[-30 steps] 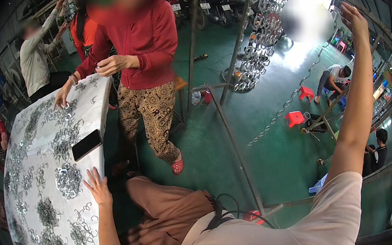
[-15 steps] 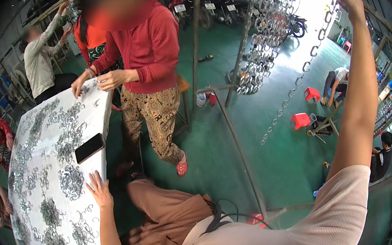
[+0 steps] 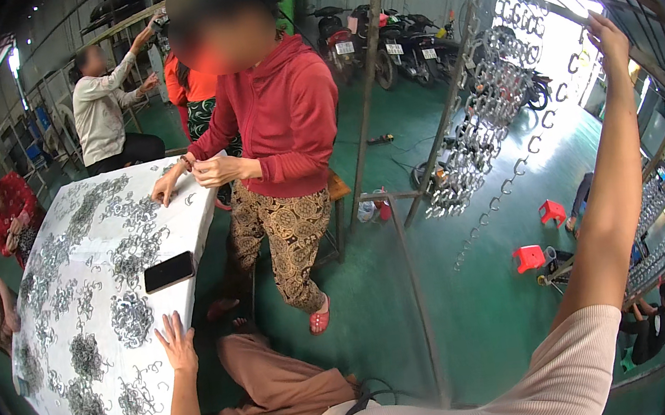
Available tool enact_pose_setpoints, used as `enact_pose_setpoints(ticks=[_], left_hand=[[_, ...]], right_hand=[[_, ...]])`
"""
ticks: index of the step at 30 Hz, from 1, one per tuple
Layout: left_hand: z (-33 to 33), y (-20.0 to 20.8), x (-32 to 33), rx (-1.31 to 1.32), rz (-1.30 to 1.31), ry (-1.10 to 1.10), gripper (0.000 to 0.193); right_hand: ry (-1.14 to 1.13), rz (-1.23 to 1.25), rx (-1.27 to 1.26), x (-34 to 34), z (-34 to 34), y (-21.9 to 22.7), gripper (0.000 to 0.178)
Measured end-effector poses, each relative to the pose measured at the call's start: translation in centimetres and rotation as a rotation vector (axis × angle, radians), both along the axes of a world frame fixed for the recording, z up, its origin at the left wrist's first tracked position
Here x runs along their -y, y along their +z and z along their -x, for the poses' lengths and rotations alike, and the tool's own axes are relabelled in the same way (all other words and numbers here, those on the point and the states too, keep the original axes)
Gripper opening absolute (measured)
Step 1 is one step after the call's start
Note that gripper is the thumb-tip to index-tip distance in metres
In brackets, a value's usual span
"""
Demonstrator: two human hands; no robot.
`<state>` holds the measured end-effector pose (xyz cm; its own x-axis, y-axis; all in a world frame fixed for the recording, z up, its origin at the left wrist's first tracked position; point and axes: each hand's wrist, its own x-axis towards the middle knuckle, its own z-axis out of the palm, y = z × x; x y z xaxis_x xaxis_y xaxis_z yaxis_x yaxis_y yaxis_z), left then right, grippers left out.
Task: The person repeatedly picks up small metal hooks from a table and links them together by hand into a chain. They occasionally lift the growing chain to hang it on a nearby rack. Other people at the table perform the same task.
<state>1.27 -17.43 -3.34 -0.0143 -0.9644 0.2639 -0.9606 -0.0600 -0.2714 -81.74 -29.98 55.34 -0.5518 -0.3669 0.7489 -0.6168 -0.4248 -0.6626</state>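
My left hand (image 3: 178, 345) lies with spread fingers on the near right edge of a white-covered table (image 3: 166, 316), holding nothing. Just beyond it is a black phone (image 3: 168, 272), and beside it a heap of C-shaped metal rings (image 3: 132, 319). High on the right, my right hand (image 3: 610, 40) reaches up to the top bar of a metal rack (image 3: 556, 6), fingers bent at the bar. What its fingertips hold is hidden. Near it, a single strand of linked C-shaped pieces (image 3: 535, 143) hangs down toward the floor. Denser hanging strands (image 3: 493, 103) are to its left.
Across the table's right side, a person in a red jacket (image 3: 282, 123) handles small pieces. Other people sit around the table and by racks at the right. Red stools (image 3: 529, 258) stand on the green floor; motorbikes (image 3: 380, 46) are parked behind. A slanted rack leg (image 3: 420, 296) crosses near me.
My view has tilted up, so the scene sits lower. My right hand's fingers are more bent at the bar. My left hand stays on the table edge.
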Motion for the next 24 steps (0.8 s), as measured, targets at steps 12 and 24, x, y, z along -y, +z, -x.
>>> enact_pose_setpoints(ticks=[12, 24], left_hand=[[0.2, 0.0, -0.2, -0.031, -0.067, 0.027, 0.028], [0.9, 0.4, 0.2, -0.068, -0.023, -0.010, 0.024]], right_hand=[[-0.125, 0.112, -0.066, 6.5, 2.3, 2.4, 0.023], [-0.170, 0.011, -0.139, 7.9, -0.2, 4.0, 0.024]])
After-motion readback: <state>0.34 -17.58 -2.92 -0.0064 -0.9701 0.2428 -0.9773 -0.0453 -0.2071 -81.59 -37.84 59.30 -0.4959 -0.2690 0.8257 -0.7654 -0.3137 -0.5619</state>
